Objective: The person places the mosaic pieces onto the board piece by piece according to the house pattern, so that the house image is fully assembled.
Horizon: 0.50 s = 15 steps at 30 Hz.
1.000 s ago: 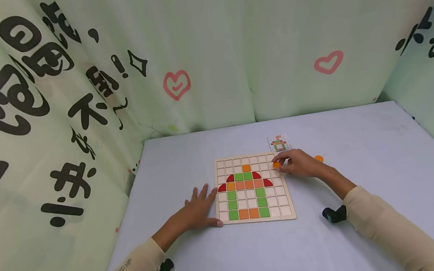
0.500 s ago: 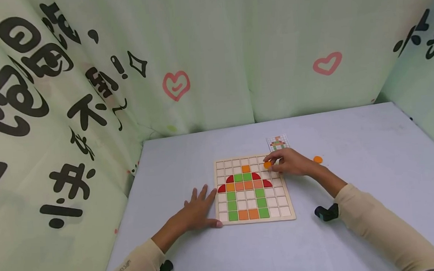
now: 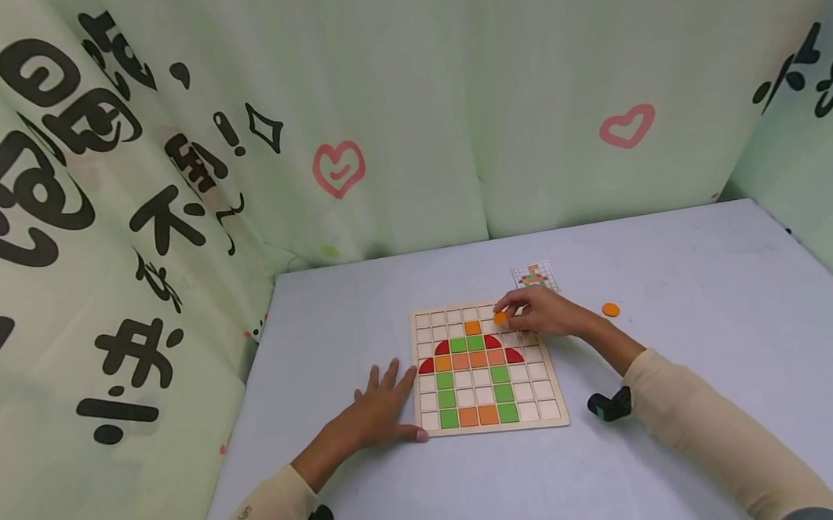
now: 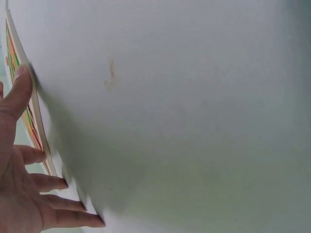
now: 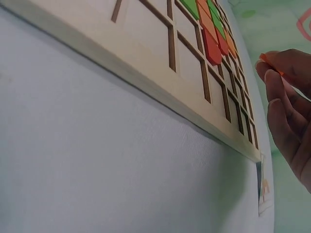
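Note:
A wooden grid board (image 3: 534, 423) holds green, orange and red pieces set in its squares. My right hand (image 3: 541, 311) pinches a round orange disc (image 3: 500, 318) between thumb and fingers, over the upper right part of the board. The right wrist view has the orange disc (image 5: 270, 63) almost edge-on at the fingertips. My left hand (image 3: 378, 411) lies with fingers spread at the board's left edge. In the left wrist view its thumb (image 4: 22, 90) rests along the board's rim, and the other fingers reach down toward the tabletop.
Another orange disc (image 3: 611, 309) lies on the table to the right of the board. Behind the board is a small printed pattern card (image 3: 534, 273), partly covered by the right hand. A light green curtain (image 3: 410, 135) hangs around the white table (image 3: 333, 296).
My right hand has moved left across the upper part of the board, carrying the orange disc toward the single orange square. The left hand has stayed at the board's edge.

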Tool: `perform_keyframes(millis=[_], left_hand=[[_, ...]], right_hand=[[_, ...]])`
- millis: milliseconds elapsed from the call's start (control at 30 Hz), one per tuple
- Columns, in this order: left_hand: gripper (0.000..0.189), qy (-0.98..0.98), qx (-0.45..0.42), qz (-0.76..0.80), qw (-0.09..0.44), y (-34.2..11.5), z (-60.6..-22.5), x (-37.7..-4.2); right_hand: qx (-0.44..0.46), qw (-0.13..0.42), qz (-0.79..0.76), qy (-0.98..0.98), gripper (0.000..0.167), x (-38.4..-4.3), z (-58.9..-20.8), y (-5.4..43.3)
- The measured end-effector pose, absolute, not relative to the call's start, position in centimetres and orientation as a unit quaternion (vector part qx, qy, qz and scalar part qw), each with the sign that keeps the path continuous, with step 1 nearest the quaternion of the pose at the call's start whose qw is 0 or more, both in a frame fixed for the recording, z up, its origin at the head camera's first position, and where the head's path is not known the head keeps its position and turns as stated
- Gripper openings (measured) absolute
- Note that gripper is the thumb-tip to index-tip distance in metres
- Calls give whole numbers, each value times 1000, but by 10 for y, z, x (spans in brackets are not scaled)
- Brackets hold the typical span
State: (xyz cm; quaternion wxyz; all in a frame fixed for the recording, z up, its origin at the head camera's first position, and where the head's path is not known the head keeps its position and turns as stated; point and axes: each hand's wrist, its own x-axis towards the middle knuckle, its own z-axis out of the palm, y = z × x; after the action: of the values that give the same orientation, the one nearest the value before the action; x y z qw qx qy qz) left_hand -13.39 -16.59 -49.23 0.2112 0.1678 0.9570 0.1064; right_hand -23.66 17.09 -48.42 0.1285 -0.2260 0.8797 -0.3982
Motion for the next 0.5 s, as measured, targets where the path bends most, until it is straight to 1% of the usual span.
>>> perform_keyframes(millis=[233, 400, 500], left_hand=[[109, 957, 169, 106, 209, -166, -494, -134], [109, 958, 167, 106, 209, -167, -496, -135], [109, 957, 168, 108, 209, -167, -497, -135]], right_hand=[[-204, 135, -398, 884, 26, -246, -488, 159], [-206, 147, -395, 883, 27, -253, -491, 149], [-208, 144, -389, 886, 27, -255, -490, 142]])
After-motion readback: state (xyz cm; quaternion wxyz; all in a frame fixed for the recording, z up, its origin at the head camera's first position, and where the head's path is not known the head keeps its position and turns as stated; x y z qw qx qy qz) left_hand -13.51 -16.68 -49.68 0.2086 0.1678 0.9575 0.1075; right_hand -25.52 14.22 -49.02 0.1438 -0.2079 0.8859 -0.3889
